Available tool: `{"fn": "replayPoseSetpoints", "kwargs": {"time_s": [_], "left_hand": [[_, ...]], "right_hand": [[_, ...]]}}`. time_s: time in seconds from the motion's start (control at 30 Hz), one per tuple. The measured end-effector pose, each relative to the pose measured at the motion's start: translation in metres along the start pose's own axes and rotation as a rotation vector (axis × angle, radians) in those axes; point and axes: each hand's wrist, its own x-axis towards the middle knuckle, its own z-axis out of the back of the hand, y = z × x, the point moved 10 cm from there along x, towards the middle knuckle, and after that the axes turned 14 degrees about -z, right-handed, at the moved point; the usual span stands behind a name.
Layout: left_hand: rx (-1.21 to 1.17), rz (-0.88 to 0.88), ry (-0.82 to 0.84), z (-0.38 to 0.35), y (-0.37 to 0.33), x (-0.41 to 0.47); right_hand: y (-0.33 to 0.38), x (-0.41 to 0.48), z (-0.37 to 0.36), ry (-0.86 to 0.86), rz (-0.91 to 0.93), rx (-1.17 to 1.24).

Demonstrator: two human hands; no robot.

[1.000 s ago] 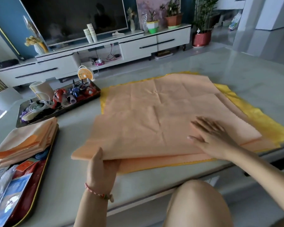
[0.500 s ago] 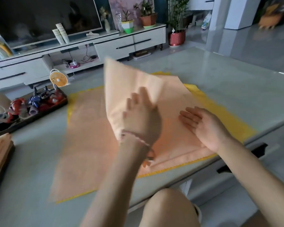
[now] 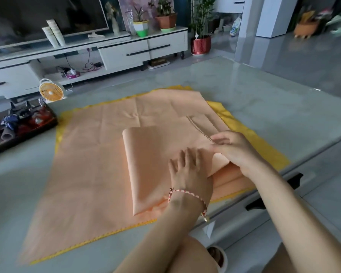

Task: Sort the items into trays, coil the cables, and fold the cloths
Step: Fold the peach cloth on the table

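Observation:
A folded peach cloth (image 3: 152,160) lies on top of a larger flat peach cloth (image 3: 91,174), which covers a yellow cloth (image 3: 264,142) on the grey table (image 3: 274,107). My left hand (image 3: 189,172), with a braided bracelet at the wrist, lies flat with straight fingers on the folded cloth's right part. My right hand (image 3: 234,150) is just to its right, fingers curled and pinching the folded cloth's right edge near a zigzag-cut border.
A dark tray (image 3: 22,125) with several small colourful items sits at the table's left edge. Behind it stands a small orange fan (image 3: 51,92). A white TV cabinet (image 3: 124,50) and plant pots are beyond the table. My knee is below the table's front edge.
My left hand swung the top cloth's left half over to the right and laid it down folded. The view shifted right, so the left tray with folded cloths left the frame.

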Motion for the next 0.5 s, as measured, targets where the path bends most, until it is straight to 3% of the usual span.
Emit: {"fn": "replayPoseSetpoints", "kwargs": {"time_s": [0.17, 0.3, 0.5], "left_hand": [[0.102, -0.047, -0.008, 0.023, 0.013, -0.037], [0.209, -0.104, -0.17, 0.036, 0.038, -0.072], [0.143, -0.188, -0.186, 0.032, 0.049, -0.093]], "right_hand": [[-0.006, 0.0, 0.028, -0.108, 0.022, -0.155], [-0.002, -0.012, 0.025, -0.198, 0.135, -0.334], [0.008, -0.028, 0.018, -0.388, 0.28, -0.518]]}}
